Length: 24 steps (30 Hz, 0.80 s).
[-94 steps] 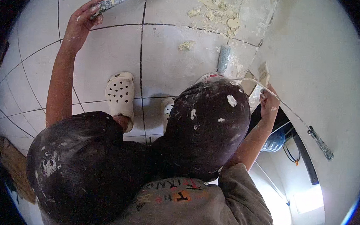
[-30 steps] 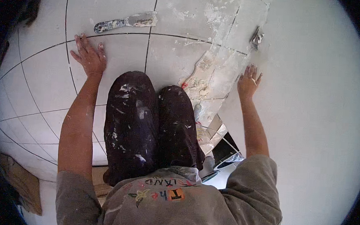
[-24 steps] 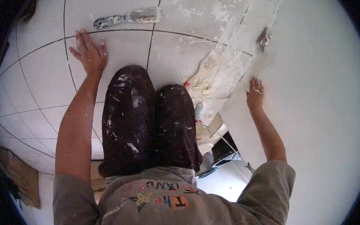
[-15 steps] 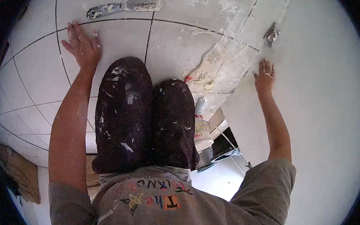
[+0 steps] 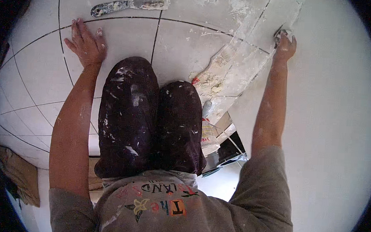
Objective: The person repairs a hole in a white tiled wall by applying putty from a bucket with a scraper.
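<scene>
Indoor worksite (pale paste smears the tiled floor).

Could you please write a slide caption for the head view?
Left hand spread on the tiled floor near a stained scraper; right hand at a small object beside the wall.

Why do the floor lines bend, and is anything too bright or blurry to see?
In the head view, thin dark grout lines on the pale tiled floor curve, fitting a fisheye lens; beside the grey-brown cloth shirt, a white patch is washed out; the small dark, silvery object at the right hand is partly hidden, its details unclear.
</scene>
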Motion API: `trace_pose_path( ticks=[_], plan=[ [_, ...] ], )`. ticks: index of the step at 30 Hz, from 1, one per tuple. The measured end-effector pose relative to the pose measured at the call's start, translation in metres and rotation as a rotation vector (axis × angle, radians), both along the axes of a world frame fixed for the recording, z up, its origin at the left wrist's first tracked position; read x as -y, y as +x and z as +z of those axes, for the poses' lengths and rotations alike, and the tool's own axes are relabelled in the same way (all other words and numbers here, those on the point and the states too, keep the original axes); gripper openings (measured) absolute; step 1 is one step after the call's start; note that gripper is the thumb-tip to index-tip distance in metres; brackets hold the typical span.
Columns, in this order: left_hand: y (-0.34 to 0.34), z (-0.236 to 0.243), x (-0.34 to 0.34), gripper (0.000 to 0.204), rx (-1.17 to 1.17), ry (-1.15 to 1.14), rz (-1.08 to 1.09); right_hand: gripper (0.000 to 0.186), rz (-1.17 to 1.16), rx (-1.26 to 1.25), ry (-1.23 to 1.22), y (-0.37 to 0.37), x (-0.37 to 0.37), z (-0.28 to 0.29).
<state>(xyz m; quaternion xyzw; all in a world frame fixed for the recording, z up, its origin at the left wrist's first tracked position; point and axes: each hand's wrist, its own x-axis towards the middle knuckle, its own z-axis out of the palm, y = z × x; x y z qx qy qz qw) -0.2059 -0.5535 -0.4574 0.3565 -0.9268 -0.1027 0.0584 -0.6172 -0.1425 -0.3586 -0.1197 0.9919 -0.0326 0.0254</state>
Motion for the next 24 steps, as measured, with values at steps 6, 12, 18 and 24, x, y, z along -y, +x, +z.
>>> trace_pose_path(
  ticks=[6,12,18,24],
  plan=[
    [0.007,0.006,0.01,0.069,0.018,0.023,0.026,0.035,-0.35,-0.074,-0.772,0.072,0.017,0.068],
    [0.001,0.004,0.009,0.068,-0.076,0.005,-0.024,0.049,0.647,0.033,1.004,0.054,-0.074,0.031],
    [0.002,-0.002,0.007,0.066,-0.114,-0.021,0.002,0.063,0.807,0.303,1.213,0.091,-0.131,0.025],
    [0.003,0.003,0.007,0.068,-0.1,-0.03,-0.003,0.048,0.686,0.606,1.059,0.124,-0.094,0.051]
  ],
)
